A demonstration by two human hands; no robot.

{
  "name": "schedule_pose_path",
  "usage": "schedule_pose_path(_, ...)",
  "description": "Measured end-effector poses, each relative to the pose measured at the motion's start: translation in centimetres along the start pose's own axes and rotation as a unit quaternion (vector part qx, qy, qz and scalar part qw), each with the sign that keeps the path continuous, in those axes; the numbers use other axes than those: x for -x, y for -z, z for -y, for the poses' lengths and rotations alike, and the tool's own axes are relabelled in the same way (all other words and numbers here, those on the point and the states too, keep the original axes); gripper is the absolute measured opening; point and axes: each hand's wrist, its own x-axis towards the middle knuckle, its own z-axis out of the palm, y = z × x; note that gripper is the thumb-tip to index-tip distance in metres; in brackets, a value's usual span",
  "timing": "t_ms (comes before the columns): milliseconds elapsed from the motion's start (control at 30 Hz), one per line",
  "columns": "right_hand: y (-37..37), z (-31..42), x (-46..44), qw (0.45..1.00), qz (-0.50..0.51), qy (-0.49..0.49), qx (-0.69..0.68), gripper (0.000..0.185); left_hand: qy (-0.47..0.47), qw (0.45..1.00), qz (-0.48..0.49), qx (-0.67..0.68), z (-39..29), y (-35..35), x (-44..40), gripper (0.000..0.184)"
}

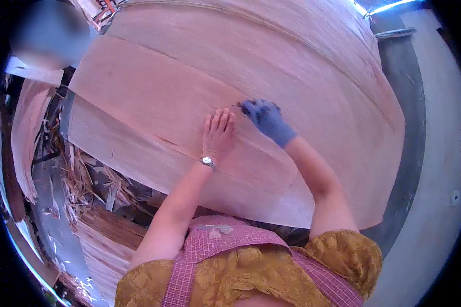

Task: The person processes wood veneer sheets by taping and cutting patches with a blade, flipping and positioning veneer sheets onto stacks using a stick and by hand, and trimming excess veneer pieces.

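My left hand (219, 134), bare and with a watch (207, 160) on its wrist, lies flat on a large, thin, pinkish-tan wood veneer sheet (153, 82). Its fingers are stretched out and point away from me. Just right of it, my right hand (263, 116) wears a blue-grey glove with dark fingertips. The gloved fingers are curled down against the veneer surface, and a small dark tip shows at their left side. What they hold, if anything, I cannot make out. Long seams or overlapping edges run across the sheet around both hands.
Splintered veneer scraps (95, 179) lie on the floor at the left, near more stacked strips (30, 133). A blurred figure (54, 36) is at the upper left. A grey floor strip (404, 102) borders the sheets on the right.
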Motion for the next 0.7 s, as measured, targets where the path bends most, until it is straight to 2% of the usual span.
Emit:
schedule_pose_path(67, -2.1, 0.3, -4.7, 0.994, 0.079, 0.015, 0.07, 0.018, -0.006, 1.0, -0.001, -0.01, 0.6, -0.6, 0.0, 0.046)
schedule_pose_path(167, -3.7, 0.0, -6.8, 0.989, 0.109, 0.082, 0.057, 0.017, 0.002, 1.0, 0.016, 0.019, 0.3, -0.6, 0.2, 0.049)
schedule_pose_path(233, -4.0, -0.2, -7.2, 0.982, 0.146, 0.082, 0.086, 0.02, 0.017, 0.997, 0.05, 0.058, 0.3, 0.9, -0.6, 0.052)
schedule_pose_path(333, -3.9, -0.1, -7.8, 0.974, 0.177, 0.09, 0.11, 0.022, 0.109, 0.989, 0.045, 0.09, 0.9, 3.7, -4.1, 0.064)
schedule_pose_path(467, -3.5, -0.8, -7.1, 0.97, 0.161, 0.069, 0.17, 0.02, 0.086, 0.986, 0.132, 0.057, 1.8, 3.8, -8.2, 0.088)
schedule_pose_path(567, -1.8, -5.2, -1.3, 0.984, 0.169, 0.004, 0.058, 0.022, 0.077, 0.974, 0.212, -0.001, 1.7, 2.7, -8.1, 0.098)
schedule_pose_path(600, -1.5, -5.6, 2.3, 0.991, 0.11, -0.015, 0.077, 0.019, 0.076, 0.97, 0.231, -0.02, 1.4, 3.0, -8.0, 0.1)
schedule_pose_path(633, -2.1, -6.7, 6.0, 0.99, 0.11, -0.058, 0.064, 0.018, 0.075, 0.964, 0.252, -0.038, 1.0, 3.2, -8.2, 0.102)
schedule_pose_path(700, -1.0, -6.7, 12.2, 0.985, 0.101, -0.137, 0.04, 0.018, 0.099, 0.955, 0.277, -0.03, 0.4, 3.6, -8.8, 0.09)
